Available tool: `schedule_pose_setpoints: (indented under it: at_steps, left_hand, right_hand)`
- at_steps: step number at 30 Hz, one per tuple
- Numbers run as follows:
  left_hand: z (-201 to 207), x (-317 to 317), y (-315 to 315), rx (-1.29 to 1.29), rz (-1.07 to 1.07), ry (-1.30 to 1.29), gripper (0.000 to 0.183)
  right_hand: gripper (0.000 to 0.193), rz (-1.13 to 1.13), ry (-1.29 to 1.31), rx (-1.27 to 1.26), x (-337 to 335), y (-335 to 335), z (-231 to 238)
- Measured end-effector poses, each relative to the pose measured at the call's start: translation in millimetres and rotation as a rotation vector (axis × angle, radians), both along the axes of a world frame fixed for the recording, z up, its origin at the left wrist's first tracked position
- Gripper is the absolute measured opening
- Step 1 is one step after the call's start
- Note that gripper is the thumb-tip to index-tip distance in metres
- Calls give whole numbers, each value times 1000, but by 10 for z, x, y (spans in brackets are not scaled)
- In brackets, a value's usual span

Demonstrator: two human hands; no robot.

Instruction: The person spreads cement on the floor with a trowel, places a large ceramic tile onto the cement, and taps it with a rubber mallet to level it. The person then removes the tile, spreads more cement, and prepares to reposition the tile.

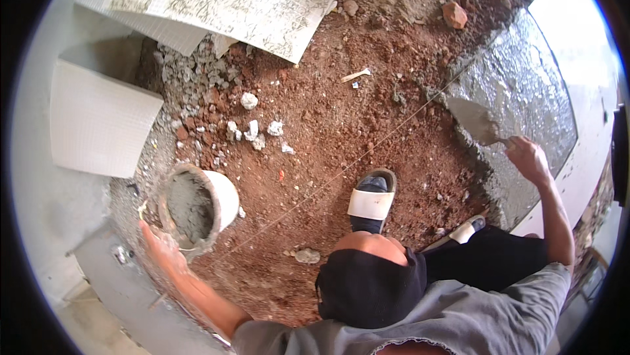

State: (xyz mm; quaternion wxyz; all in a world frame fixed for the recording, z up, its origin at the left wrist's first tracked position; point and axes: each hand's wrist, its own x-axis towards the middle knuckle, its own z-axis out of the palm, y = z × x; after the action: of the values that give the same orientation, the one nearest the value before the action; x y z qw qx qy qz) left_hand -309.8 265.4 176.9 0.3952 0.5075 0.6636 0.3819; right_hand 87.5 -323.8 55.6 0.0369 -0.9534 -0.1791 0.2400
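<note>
Grey wet mortar (528, 79) at right meets the trowel (478, 124) grasped in the right hand (528, 159), best swept nearly flat; the left hand (164, 250) is beside the bucket (225, 197), its grip unclear.

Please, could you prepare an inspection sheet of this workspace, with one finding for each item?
Surface: reddish soil, loose and uneven; wet grey mortar bed at right.
Tools and materials: white bucket containing grey mortar; trowel at the mortar bed's near-side edge.
Clutter: whitish lumps and grey rubble on the soil.
Hands: right hand grips the trowel; left hand is at the bucket's rim, exact grip unclear.
Cables: nothing seen; only a thin string crossing over the soil.
Surroundings: pale panels beside a grey wall; a sandalled foot on the soil.
</note>
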Motion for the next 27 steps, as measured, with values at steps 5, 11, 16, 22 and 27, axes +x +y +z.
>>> schedule_pose_setpoints:
  at_steps: [5,11,16,22,27]
  left_hand:
    - [293,893,-343,-4,-141,-281,38]
    - [965,1522,-695,49,-318,-425,36]
    - [703,2324,-821,-493,-1107,-878,39]
    - [-167,3567,-1585,-519,-946,-663,40]
    - [-409,3917,-1539,-562,-1084,-675,34]
  right_hand:
    - [37,-76,69,-7,70,-390,-131]
    - [36,-163,38,63,120,-479,6]
    - [40,-344,-120,94,17,-846,189]
    - [41,-539,-188,135,-428,-1128,447]
    - [37,-447,-220,142,-239,-512,979]
